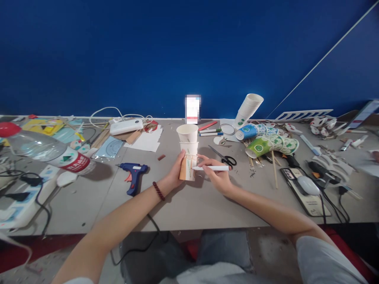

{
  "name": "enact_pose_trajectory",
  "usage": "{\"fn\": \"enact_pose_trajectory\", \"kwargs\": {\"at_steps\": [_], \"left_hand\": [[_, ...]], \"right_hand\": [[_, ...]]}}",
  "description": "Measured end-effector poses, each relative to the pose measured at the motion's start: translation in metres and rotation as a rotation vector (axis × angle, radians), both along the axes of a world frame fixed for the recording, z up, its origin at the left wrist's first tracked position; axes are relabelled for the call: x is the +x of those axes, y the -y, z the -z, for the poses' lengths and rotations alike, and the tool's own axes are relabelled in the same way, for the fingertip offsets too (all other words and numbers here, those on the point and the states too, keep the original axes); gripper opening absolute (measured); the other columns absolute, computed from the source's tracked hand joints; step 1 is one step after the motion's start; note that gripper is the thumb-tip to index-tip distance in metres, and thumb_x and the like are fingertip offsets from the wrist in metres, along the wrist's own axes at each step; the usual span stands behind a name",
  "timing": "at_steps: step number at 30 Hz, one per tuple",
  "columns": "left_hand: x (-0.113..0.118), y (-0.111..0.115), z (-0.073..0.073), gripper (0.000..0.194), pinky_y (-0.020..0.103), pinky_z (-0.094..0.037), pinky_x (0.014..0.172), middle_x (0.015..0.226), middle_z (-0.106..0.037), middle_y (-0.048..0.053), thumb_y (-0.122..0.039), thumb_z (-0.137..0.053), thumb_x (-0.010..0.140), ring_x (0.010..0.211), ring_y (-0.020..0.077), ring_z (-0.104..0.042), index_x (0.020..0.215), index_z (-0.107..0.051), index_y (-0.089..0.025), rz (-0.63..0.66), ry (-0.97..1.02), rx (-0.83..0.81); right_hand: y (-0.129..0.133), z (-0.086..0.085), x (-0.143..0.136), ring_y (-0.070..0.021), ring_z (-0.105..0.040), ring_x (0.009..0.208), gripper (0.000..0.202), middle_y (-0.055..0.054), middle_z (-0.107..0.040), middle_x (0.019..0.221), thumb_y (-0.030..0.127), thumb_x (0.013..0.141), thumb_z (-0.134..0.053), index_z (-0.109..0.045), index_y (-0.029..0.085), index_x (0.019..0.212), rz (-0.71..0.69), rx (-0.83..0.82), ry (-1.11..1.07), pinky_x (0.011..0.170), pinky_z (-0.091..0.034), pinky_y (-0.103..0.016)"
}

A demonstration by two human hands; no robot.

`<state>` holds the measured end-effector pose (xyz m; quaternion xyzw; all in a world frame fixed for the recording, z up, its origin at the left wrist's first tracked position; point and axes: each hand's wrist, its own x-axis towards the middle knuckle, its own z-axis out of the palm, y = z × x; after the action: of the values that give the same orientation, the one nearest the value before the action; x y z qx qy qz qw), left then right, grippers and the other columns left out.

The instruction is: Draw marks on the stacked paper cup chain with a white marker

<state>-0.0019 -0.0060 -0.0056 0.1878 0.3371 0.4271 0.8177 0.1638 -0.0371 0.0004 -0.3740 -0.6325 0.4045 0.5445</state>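
Observation:
Two or more white paper cups, joined in a column (188, 167), stand in the middle of the table, their lowest part coloured orange with drawn lines. Wrapped round the column's left side is my left hand (177, 169), its wrist wearing a dark bead bracelet (158, 191). My right hand (217, 175) pinches a white marker (217, 168) with an orange-brown end. The marker's tip points left and lies at or very near the coloured cup surface; contact is hard to make out. A blue glue gun (134, 175) lies left of my left hand.
Scissors (227, 159) lie just beyond my right hand. Right of them are green cups (271, 146), blue cups (256, 131) and a leaning white cup stack (248, 108). A phone (306, 193) holds a mouse (308, 185). At left are a bottle (50, 152) and power strip (29, 201).

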Motion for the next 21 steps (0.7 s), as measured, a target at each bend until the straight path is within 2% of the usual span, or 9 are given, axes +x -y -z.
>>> {"fn": "enact_pose_trajectory", "kwargs": {"at_steps": [6,10,13,16,21], "left_hand": [[0.003,0.001,-0.003,0.050,0.028,-0.052,0.053,0.080,-0.073,0.010,-0.057,-0.048,0.095,0.061,0.0183,-0.067,0.100,-0.069,-0.011,0.026,0.054,0.051],[0.003,0.001,-0.005,0.050,0.028,-0.052,0.053,0.076,-0.072,0.008,-0.059,-0.052,0.092,0.060,0.0181,-0.067,0.096,-0.069,-0.012,0.038,0.069,0.056],[0.002,0.001,-0.003,0.050,0.028,-0.052,0.053,0.077,-0.072,0.008,-0.059,-0.052,0.092,0.060,0.0181,-0.067,0.098,-0.069,-0.013,0.035,0.067,0.051],[0.001,0.000,0.000,0.050,0.029,-0.051,0.050,0.073,-0.070,0.007,-0.060,-0.051,0.092,0.055,0.0177,-0.065,0.099,-0.069,-0.014,0.026,0.026,0.031],[0.000,0.001,-0.001,0.049,0.028,-0.050,0.049,0.074,-0.070,0.006,-0.058,-0.050,0.094,0.056,0.0166,-0.064,0.096,-0.069,-0.013,-0.013,-0.010,0.002]], "right_hand": [[-0.002,0.007,0.000,-0.0293,-0.070,0.115,0.026,-0.010,-0.077,0.108,0.047,0.092,-0.062,-0.074,0.025,0.095,0.041,-0.071,-0.037,0.087,-0.062,-0.042],[-0.002,0.011,0.000,-0.0281,-0.072,0.110,0.026,-0.010,-0.074,0.118,0.047,0.092,-0.062,-0.074,0.025,0.101,0.052,-0.112,-0.071,0.084,-0.064,-0.041],[-0.002,0.008,0.000,-0.0291,-0.071,0.113,0.024,-0.010,-0.076,0.113,0.045,0.092,-0.063,-0.074,0.025,0.098,0.052,-0.082,-0.060,0.084,-0.064,-0.041],[-0.001,0.003,0.001,-0.0311,-0.068,0.119,0.020,-0.007,-0.078,0.092,0.040,0.091,-0.063,-0.074,0.024,0.087,0.028,-0.011,0.009,0.092,-0.058,-0.044],[0.000,-0.002,0.001,-0.0325,-0.066,0.122,0.022,-0.008,-0.078,0.087,0.038,0.091,-0.062,-0.074,0.023,0.080,-0.012,-0.002,0.042,0.096,-0.055,-0.047]]}}
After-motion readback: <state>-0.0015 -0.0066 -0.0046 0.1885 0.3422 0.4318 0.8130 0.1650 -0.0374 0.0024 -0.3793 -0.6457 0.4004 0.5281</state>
